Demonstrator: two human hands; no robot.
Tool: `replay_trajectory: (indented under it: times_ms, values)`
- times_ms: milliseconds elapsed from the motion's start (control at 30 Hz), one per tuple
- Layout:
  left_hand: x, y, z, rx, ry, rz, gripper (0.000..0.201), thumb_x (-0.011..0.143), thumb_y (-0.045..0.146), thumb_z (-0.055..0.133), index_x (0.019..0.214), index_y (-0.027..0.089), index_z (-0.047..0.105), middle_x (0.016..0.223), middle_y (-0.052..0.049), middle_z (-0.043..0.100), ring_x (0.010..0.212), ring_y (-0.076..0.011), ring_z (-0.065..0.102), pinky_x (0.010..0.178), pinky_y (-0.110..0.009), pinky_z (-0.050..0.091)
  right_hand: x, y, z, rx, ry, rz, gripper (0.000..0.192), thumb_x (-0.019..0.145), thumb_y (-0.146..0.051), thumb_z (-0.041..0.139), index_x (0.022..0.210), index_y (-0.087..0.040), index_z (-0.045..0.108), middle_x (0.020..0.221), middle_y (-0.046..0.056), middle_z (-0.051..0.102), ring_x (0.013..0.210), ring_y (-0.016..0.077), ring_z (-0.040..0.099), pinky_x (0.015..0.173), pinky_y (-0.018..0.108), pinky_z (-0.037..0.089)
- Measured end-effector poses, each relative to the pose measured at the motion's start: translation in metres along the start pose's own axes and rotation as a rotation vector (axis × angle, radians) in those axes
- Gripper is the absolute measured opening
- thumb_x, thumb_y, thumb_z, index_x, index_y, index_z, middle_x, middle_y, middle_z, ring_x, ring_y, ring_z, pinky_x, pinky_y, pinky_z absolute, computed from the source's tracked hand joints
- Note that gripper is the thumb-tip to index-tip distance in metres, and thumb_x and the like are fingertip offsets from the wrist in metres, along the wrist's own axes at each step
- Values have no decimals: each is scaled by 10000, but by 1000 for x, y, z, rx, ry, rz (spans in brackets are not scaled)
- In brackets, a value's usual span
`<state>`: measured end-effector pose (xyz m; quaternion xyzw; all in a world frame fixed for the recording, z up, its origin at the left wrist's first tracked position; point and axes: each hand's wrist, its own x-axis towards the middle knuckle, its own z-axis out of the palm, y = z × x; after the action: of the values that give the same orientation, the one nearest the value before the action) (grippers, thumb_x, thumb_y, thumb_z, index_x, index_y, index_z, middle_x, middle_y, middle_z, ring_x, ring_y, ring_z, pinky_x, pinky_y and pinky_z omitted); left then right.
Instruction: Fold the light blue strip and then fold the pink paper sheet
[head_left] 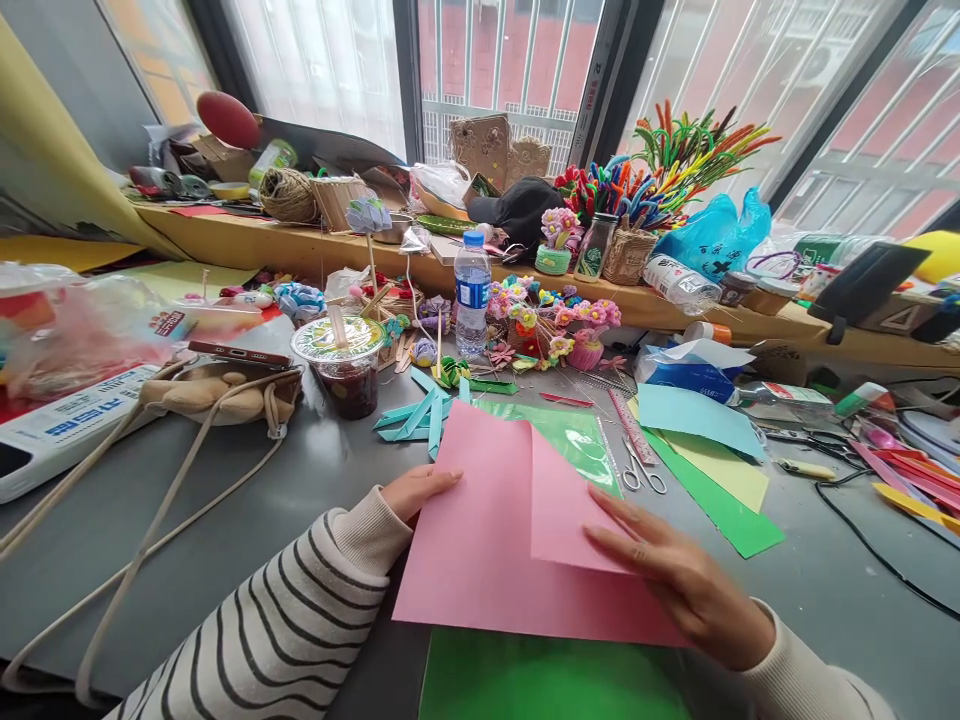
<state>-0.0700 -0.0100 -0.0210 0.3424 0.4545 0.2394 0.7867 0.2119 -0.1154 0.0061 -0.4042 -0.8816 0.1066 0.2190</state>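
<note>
Pink paper (487,540) flat at the counter's (225,520) near edge, over a green sheet (547,680), one corner folded inward. Left hand (416,490) pinning the paper's left edge, fingers flat, gripping nothing. Right hand (675,575) spread open, pressing the folded flap down. Scissors (641,470) just beyond, near more colored sheets (705,450).

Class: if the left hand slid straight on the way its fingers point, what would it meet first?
Probably only more of the pink paper that the left hand already touches; beyond lies the folded flap.
</note>
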Motion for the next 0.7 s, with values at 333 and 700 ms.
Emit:
replay_trajectory:
  times_ms: [333,700]
  values:
    - [-8,1,-4,59,-70,75,322,520,275,690,776,112,580,680,-67,643,569,-166,587,560,-253,442,-28,8,-2,-165,87,60,566,740,-77,371,1273,-192,219,1244,41,384,1140,203,338,910,346,364]
    - [-38,25,1,483,-275,-52,255,641,370,572,720,137,639,762,-94,654,675,-186,610,567,-237,461,-5,36,-48,-207,390,299,293,745,-188,395,918,-313,595,1077,-12,541,1076,227,407,928,464,264]
